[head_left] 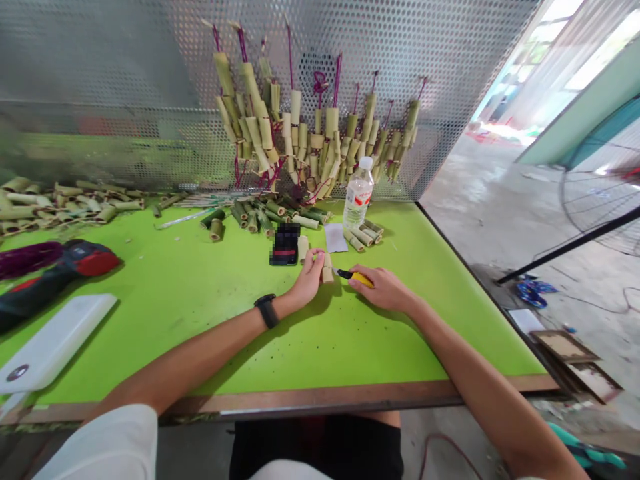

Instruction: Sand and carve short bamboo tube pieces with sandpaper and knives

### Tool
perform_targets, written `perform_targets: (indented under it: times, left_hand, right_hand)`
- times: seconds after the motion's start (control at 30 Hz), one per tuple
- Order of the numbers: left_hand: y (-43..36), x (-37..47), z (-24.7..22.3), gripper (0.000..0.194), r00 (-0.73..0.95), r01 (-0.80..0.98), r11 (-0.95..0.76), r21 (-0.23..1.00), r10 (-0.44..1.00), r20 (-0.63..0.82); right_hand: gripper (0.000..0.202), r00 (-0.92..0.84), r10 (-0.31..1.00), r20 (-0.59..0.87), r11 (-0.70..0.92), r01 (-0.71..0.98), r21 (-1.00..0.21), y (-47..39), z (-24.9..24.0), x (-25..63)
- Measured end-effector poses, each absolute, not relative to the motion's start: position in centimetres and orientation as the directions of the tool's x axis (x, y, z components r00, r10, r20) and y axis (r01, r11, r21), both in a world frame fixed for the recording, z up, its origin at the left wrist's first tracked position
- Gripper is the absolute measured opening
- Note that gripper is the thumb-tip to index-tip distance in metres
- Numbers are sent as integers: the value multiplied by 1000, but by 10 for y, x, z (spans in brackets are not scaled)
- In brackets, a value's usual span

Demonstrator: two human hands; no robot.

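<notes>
My left hand (pixel 311 277), with a black watch on its wrist, is closed around a short pale bamboo piece (pixel 327 272) over the green tabletop. In my right hand (pixel 383 288) is a yellow utility knife (pixel 362 279), its dark tip pointing left at the bamboo piece. A small gap seems to lie between blade and bamboo, though I cannot tell surely. Just behind my left hand another bamboo piece (pixel 303 248) stands beside a black phone (pixel 285 245). A small white paper (pixel 336 237) lies behind the held piece.
A clear water bottle (pixel 356 200) stands behind the paper, near bamboo tubes (pixel 367 235). Strung bamboo pieces (pixel 255 107) hang on the perforated metal panel (pixel 150 67). At left are a bamboo heap (pixel 65 203), a power tool (pixel 60 273) and a white power bank (pixel 57 343).
</notes>
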State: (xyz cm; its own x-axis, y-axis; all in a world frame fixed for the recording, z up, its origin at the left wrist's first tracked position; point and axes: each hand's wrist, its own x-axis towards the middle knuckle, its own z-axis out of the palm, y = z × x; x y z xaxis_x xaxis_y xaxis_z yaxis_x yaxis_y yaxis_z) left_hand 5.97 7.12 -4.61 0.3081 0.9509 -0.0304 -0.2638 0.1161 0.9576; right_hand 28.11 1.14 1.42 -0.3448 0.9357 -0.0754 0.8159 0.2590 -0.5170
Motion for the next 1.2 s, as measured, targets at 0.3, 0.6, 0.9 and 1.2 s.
perform_targets:
  times: [0.3,0.6,0.9,1.2]
  left_hand:
    - [65,64,-29,35,349,-304,214,928,932,-101]
    - [53,53,-14,84,467,-50,45,998,884,-16]
    - [50,53,-14,95,525,-22,18,1000,851,-4]
    - [50,51,-14,95,535,-65,39,997,845,2]
  right_hand:
    - [43,-351,935,-44,290,834,-470,6,17,276]
    - [39,-365,929,-52,301,831,-467,8,16,275]
    - [55,-388,921,-19,325,796,-510,7,15,275]
    - [60,-434,901,2,364,752,-549,5,15,277]
